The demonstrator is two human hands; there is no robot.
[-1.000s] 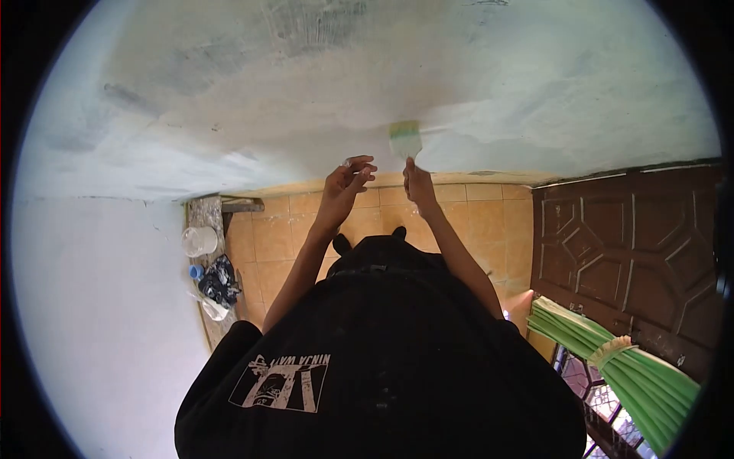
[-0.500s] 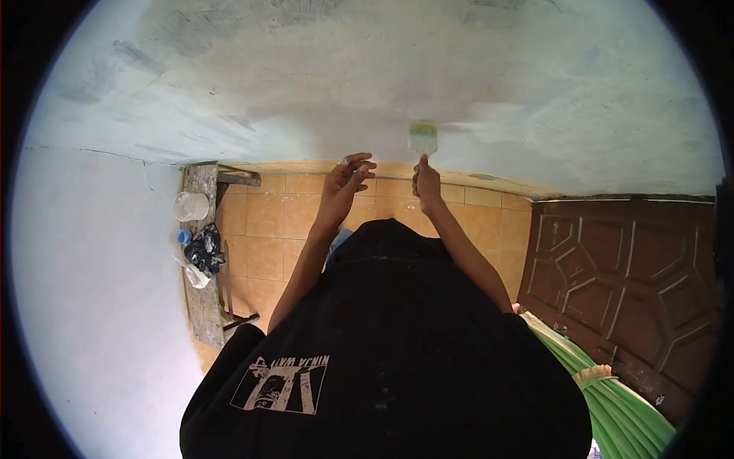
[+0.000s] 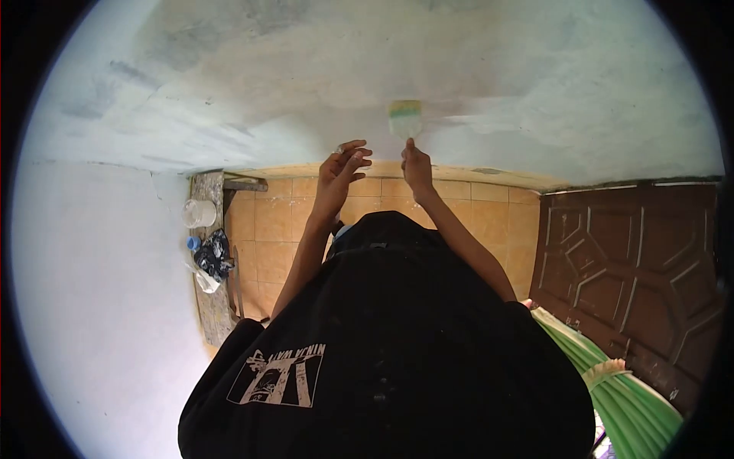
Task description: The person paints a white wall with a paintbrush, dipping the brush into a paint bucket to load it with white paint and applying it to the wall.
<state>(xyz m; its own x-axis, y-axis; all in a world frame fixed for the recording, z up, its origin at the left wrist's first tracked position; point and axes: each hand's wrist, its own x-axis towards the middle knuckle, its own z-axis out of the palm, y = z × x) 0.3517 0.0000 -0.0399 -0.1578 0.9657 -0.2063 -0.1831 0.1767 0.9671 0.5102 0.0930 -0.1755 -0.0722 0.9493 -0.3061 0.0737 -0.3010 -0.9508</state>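
A broad, patchy pale wall (image 3: 321, 76) fills the upper view; uneven pressure or a tilted edge could leave streaks or ridges on it. Facing it is a person in a black shirt (image 3: 436, 329). A brown panelled door (image 3: 612, 252) is at right; at far left, a narrow wooden surface (image 3: 215, 321) carries a translucent tub (image 3: 199, 213) and a black plastic bag (image 3: 215, 258). Both forearms reach forward, slanting inward. The left hand (image 3: 337, 172) is raised, fingers half curled and spread, seemingly empty; I cannot tell whether it touches the wall. The right hand (image 3: 417, 170), near it, has its fingers closed round a flat tool (image 3: 405, 118), thumb pointing up the handle, the wide green-banded head at the wall. A slackening grip could let it twist.
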